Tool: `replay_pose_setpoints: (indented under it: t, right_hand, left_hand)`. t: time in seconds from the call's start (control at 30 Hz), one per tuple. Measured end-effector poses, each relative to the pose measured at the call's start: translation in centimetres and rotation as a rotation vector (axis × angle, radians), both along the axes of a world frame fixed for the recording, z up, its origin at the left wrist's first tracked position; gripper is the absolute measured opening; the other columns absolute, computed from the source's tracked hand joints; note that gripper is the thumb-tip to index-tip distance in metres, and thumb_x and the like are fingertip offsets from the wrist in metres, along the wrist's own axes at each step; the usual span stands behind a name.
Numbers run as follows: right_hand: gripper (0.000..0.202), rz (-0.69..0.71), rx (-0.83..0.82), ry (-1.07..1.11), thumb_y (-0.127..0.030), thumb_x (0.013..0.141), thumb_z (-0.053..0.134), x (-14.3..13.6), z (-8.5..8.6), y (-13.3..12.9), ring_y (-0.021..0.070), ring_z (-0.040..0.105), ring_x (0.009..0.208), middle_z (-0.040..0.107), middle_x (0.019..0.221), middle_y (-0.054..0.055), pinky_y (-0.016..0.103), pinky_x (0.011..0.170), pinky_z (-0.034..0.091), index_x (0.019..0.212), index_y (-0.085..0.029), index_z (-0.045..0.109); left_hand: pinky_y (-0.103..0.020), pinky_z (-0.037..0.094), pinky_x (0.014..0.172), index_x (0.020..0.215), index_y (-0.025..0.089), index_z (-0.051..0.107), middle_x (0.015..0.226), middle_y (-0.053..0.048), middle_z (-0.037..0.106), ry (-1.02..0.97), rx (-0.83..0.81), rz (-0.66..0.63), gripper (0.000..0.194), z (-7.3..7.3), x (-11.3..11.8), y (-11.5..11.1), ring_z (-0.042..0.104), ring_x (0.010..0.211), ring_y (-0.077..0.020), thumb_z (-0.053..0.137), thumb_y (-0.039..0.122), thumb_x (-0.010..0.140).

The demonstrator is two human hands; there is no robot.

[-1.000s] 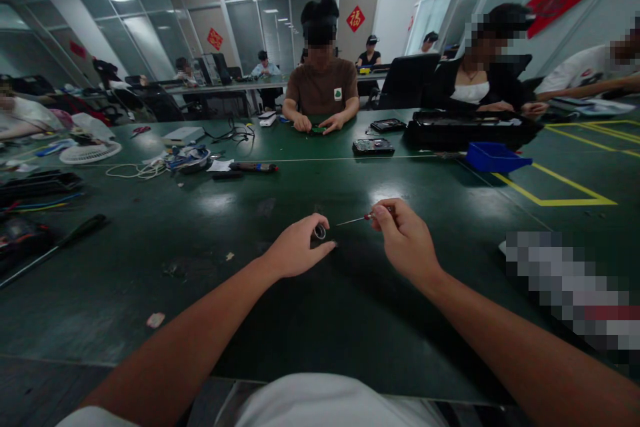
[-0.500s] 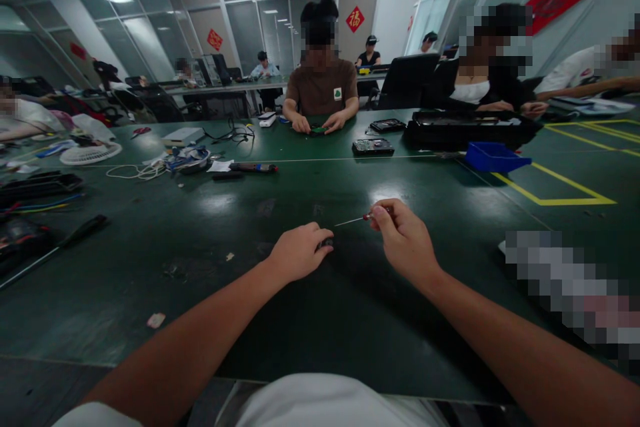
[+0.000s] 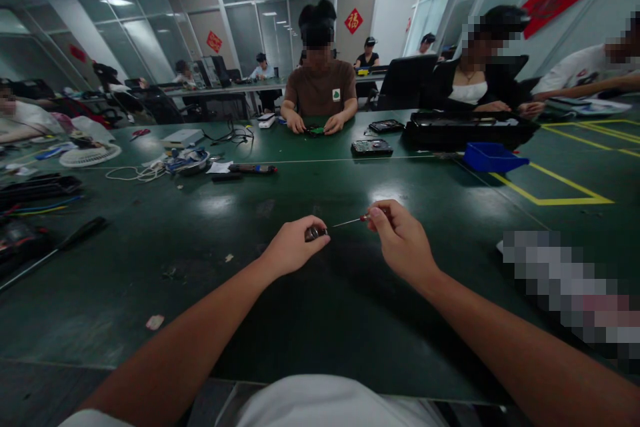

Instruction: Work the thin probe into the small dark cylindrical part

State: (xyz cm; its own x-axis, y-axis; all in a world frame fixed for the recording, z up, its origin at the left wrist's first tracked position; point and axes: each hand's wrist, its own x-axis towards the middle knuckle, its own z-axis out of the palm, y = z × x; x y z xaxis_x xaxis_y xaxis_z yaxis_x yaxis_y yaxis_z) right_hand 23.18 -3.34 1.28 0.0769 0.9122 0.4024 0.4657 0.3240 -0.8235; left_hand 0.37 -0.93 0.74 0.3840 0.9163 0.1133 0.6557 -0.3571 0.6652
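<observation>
Between the thumb and fingers of my left hand (image 3: pixel 293 245) is a small dark round part (image 3: pixel 314 233) with a metallic sheen, partly covered by the fingers. My right hand (image 3: pixel 403 233) pinches a small screwdriver by its red handle. The thin shaft of the screwdriver (image 3: pixel 347 222) points left, its tip just short of the dark part and apart from it. Both hands are over the middle of the green table (image 3: pixel 320 333).
Across the table a person (image 3: pixel 320 87) handles a green board. A blue bin (image 3: pixel 493 157) and a long black casing (image 3: pixel 465 132) lie at the right. Cables (image 3: pixel 185 159) and a long screwdriver (image 3: pixel 60 247) lie on the left; an open drive (image 3: pixel 371 147) sits ahead.
My left hand has tilted and shifted slightly left, so more of the dark round part shows. The screwdriver in my right hand has moved slightly left.
</observation>
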Motion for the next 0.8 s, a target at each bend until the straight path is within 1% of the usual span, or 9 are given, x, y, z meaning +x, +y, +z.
replay_pose_setpoints:
  t: [0.13,0.23,0.33,0.43,0.53,0.6,0.67,0.73,0.8]
  right_hand:
    - [0.024,0.005,0.000,-0.004,-0.042,0.098,0.048,0.0,0.1,-0.1,0.0210,0.066,0.074,0.071,0.081,0.005,0.034,0.067,0.047,0.095,-0.022,0.062]
    - [0.024,0.008,-0.001,-0.004,-0.042,0.098,0.048,0.0,0.3,-0.1,0.0213,0.067,0.075,0.071,0.082,0.005,0.034,0.068,0.048,0.096,-0.022,0.062]
    - [0.024,0.012,-0.003,-0.002,-0.042,0.099,0.048,0.0,0.3,-0.1,0.0213,0.067,0.075,0.071,0.083,0.005,0.034,0.067,0.048,0.096,-0.022,0.062]
    - [0.024,0.024,0.000,-0.004,-0.041,0.099,0.047,0.0,0.2,-0.1,0.0211,0.067,0.075,0.071,0.083,0.005,0.034,0.067,0.048,0.096,-0.022,0.062]
    - [0.023,0.031,0.003,-0.004,-0.039,0.099,0.047,-0.1,0.1,-0.1,0.0210,0.067,0.076,0.071,0.082,0.005,0.034,0.069,0.048,0.096,-0.022,0.061]
    - [0.022,0.027,-0.001,-0.009,-0.039,0.099,0.047,-0.1,0.0,0.0,0.0208,0.067,0.076,0.071,0.082,0.005,0.034,0.069,0.048,0.096,-0.022,0.061]
    - [0.022,0.026,-0.006,-0.016,-0.039,0.099,0.047,-0.1,0.0,0.0,0.0206,0.067,0.076,0.071,0.082,0.005,0.034,0.069,0.047,0.096,-0.022,0.062]
    - [0.022,0.029,-0.007,-0.016,-0.039,0.099,0.047,-0.1,-0.1,0.0,0.0205,0.067,0.076,0.071,0.082,0.004,0.033,0.069,0.047,0.096,-0.022,0.062]
    - [0.023,0.031,-0.004,-0.008,-0.039,0.099,0.048,-0.1,-0.2,0.1,0.0203,0.067,0.075,0.070,0.081,0.004,0.033,0.069,0.047,0.095,-0.022,0.061]
  left_hand:
    - [-0.029,0.048,0.064,0.108,0.021,0.072,0.089,-0.004,0.071,-0.242,-0.131,0.101,0.031,0.1,-1.0,1.4,0.062,0.071,-0.0163,0.067,0.041,0.086]
    - [-0.023,0.039,0.054,0.111,0.020,0.072,0.094,-0.006,0.071,-0.506,-0.223,0.186,0.034,0.6,-2.0,2.3,0.059,0.066,-0.0127,0.068,0.041,0.084]
    - [-0.020,0.033,0.048,0.111,0.018,0.071,0.100,-0.008,0.068,-0.772,-0.275,0.256,0.035,1.8,-3.5,2.7,0.057,0.065,-0.0110,0.070,0.037,0.082]
    - [-0.020,0.036,0.047,0.108,0.017,0.069,0.094,-0.006,0.066,-0.964,-0.266,0.364,0.027,3.5,-5.7,2.4,0.056,0.065,-0.0109,0.065,0.031,0.086]
    - [-0.020,0.037,0.048,0.103,0.017,0.066,0.085,-0.002,0.063,-1.102,-0.265,0.531,0.017,5.0,-8.7,1.8,0.054,0.063,-0.0099,0.053,0.025,0.096]
    - [-0.019,0.036,0.051,0.097,0.017,0.064,0.078,0.000,0.060,-1.171,-0.256,0.642,0.021,5.6,-11.3,1.2,0.052,0.062,-0.0086,0.045,0.021,0.100]
    - [-0.018,0.037,0.055,0.093,0.016,0.063,0.075,0.001,0.059,-1.229,-0.229,0.705,0.025,6.0,-14.3,0.6,0.052,0.064,-0.0080,0.039,0.019,0.101]
    - [-0.018,0.037,0.057,0.088,0.015,0.060,0.073,0.000,0.058,-1.270,-0.181,0.785,0.029,6.1,-17.5,0.2,0.051,0.064,-0.0091,0.035,0.022,0.102]
    - [-0.020,0.035,0.054,0.083,0.015,0.055,0.068,-0.001,0.055,-1.292,-0.072,0.939,0.031,6.0,-20.8,-0.1,0.047,0.059,-0.0117,0.033,0.025,0.103]
